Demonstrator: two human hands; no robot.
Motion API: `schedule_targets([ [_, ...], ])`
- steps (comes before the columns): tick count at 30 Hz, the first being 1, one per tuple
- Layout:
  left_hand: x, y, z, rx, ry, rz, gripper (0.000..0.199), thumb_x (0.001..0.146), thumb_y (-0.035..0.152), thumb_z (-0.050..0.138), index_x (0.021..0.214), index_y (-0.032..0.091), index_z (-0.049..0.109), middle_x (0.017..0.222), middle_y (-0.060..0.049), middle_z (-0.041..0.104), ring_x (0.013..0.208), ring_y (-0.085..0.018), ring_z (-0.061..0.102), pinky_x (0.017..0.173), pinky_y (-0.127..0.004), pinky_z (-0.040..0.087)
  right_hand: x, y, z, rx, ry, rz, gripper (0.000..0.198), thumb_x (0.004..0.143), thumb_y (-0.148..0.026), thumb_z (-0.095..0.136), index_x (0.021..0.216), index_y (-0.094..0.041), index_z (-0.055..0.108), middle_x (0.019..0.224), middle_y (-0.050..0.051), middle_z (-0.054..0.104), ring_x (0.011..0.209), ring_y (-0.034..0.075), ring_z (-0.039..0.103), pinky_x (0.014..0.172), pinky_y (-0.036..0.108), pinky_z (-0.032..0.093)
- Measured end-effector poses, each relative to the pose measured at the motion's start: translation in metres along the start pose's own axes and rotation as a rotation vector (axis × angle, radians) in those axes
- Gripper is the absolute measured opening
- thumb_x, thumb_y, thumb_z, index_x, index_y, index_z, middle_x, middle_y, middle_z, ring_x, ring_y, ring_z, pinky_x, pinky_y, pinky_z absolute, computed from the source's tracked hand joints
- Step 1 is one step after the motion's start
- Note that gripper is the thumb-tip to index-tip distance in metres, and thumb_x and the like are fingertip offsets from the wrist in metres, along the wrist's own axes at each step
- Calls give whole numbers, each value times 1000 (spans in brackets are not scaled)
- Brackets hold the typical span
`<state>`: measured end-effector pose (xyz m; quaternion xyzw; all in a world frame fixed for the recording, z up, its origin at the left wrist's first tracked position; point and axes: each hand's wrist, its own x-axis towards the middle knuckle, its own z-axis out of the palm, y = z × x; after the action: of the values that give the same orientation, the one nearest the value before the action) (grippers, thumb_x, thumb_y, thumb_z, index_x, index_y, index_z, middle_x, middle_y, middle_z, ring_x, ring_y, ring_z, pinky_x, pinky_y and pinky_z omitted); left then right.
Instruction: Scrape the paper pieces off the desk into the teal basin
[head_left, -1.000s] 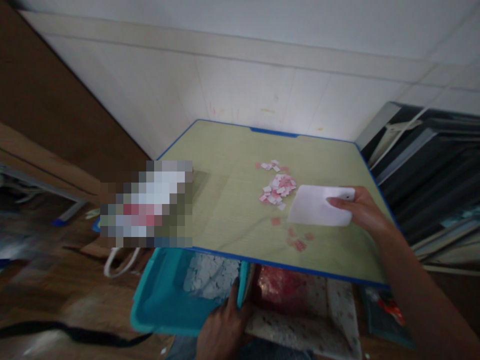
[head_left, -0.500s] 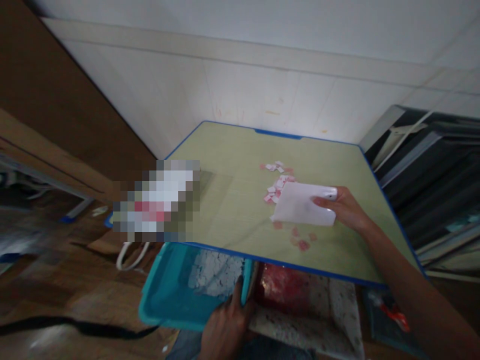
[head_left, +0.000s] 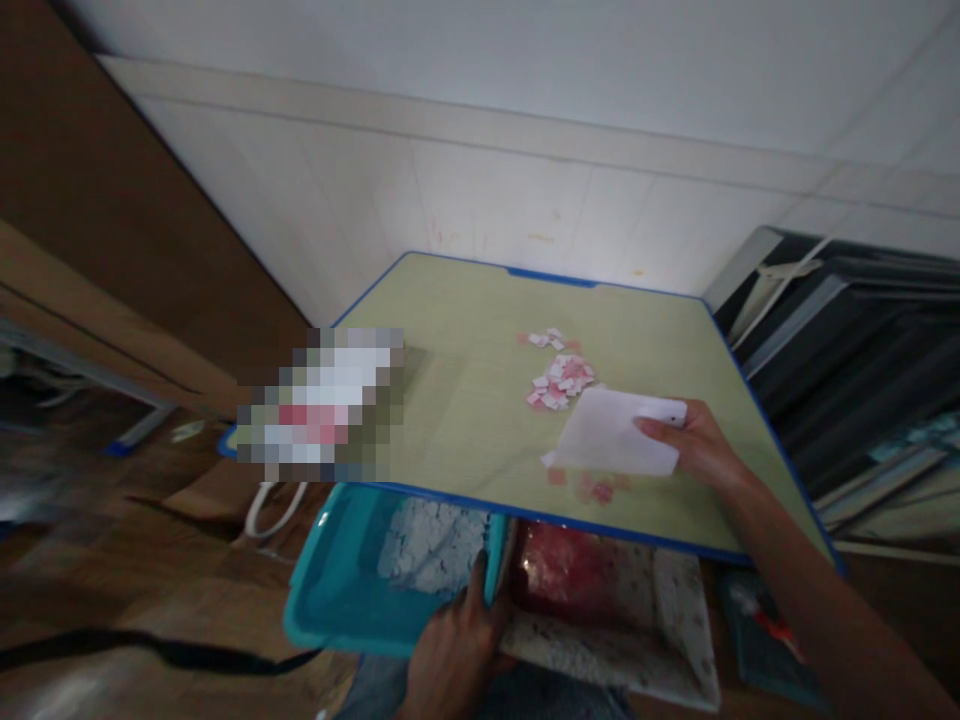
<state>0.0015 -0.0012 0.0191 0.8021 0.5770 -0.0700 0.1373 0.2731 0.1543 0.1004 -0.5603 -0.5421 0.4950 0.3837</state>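
Note:
My right hand (head_left: pixel 697 445) is closed on one end of a stiff white sheet (head_left: pixel 619 432), thumb on top, held tilted over the yellow-green tabletop (head_left: pixel 457 400). Just past its far left corner lies a pile of small white and pink square pieces (head_left: pixel 562 382). A smaller cluster of pieces (head_left: pixel 546 340) sits behind that pile, and several reddish pieces (head_left: pixel 600 490) lie on the near side of the sheet. Below the table edge, my left hand (head_left: pixel 457 640) grips the near right rim of a teal tray (head_left: pixel 337 600), index finger along it. Many small white pieces (head_left: pixel 435 545) fill part of that tray.
A stained whitish tray (head_left: pixel 675 620) with red, shiny contents (head_left: pixel 559 570) adjoins the teal one. On the table's left stands a pixelated object (head_left: pixel 322 400). Dark flat panels (head_left: pixel 847 340) lean at right, and a white wall (head_left: pixel 495 190) rises behind.
My right hand has drawn the white sheet nearer to me, away from the pile, so more of the pile shows. The left hand stays on the teal tray. The view has shifted slightly.

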Motion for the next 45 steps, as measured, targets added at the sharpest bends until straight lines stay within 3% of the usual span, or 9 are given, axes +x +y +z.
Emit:
schedule_targets([
  [6, -1, -1, 3, 31, 31, 22, 70, 47, 30, 72, 111, 29, 44, 119, -24, 43, 66, -25, 61, 54, -35, 50, -1, -5, -4, -9, -49, 31, 26, 56, -30, 67, 73, -10, 66, 60, 4, 66, 45, 12, 56, 41, 21, 42],
  [13, -1, -2, 6, 28, 18, 24, 61, 48, 32, 71, 105, 27, 48, 121, -24, 41, 66, -25, 61, 54, -36, 51, -15, -9, -4, -13, -123, 74, 23, 54, -26, 69, 70, -8, 66, 60, 4, 66, 46, 13, 56, 42, 21, 41],
  [21, 2, -3, 7, 11, 22, 17, 64, 52, 30, 69, 111, 28, 43, 121, -25, 41, 65, -26, 61, 53, -38, 50, -23, 8, -16, 10, 58, 40, 22, 62, -29, 64, 74, -11, 63, 62, 2, 66, 48, 11, 55, 45, 20, 41],
  [27, 1, -3, 8, -9, 29, 17, 52, 51, 28, 70, 100, 28, 51, 122, -21, 42, 68, -26, 61, 56, -37, 50, -32, -1, 5, 1, 11, 53, 22, 61, -29, 65, 74, -11, 63, 59, 1, 63, 47, 11, 52, 44, 20, 39],
  [32, -1, -1, 2, -7, -10, 11, 56, 54, 28, 69, 105, 27, 48, 124, -22, 39, 72, -25, 61, 58, -37, 50, -44, -8, 27, -41, -71, 96, 26, 62, -33, 63, 75, -10, 62, 56, 1, 60, 46, 11, 50, 43, 22, 38],
  [36, 0, 0, 1, -13, -71, -13, 52, 55, 28, 68, 104, 27, 49, 126, -21, 36, 76, -25, 60, 62, -36, 50, -58, -14, 25, -205, -3, -29, 22, 61, -33, 63, 56, -13, 58, 44, -3, 46, 41, 7, 39, 38, 19, 30],
  [41, 1, 0, 1, 0, -71, -16, 54, 59, 29, 64, 109, 29, 45, 126, -19, 37, 77, -25, 59, 62, -37, 50, -61, -25, 22, -317, 258, -144, 22, 61, -36, 61, 53, -15, 56, 41, -4, 40, 37, 7, 32, 34, 20, 22],
  [45, 1, 1, 0, -4, -53, -1, 55, 56, 28, 67, 108, 26, 47, 124, -23, 39, 77, -26, 60, 61, -36, 50, -56, -27, 39, -346, 191, -154, 22, 64, -37, 58, 61, -15, 60, 44, -3, 46, 39, 8, 36, 35, 19, 26],
])
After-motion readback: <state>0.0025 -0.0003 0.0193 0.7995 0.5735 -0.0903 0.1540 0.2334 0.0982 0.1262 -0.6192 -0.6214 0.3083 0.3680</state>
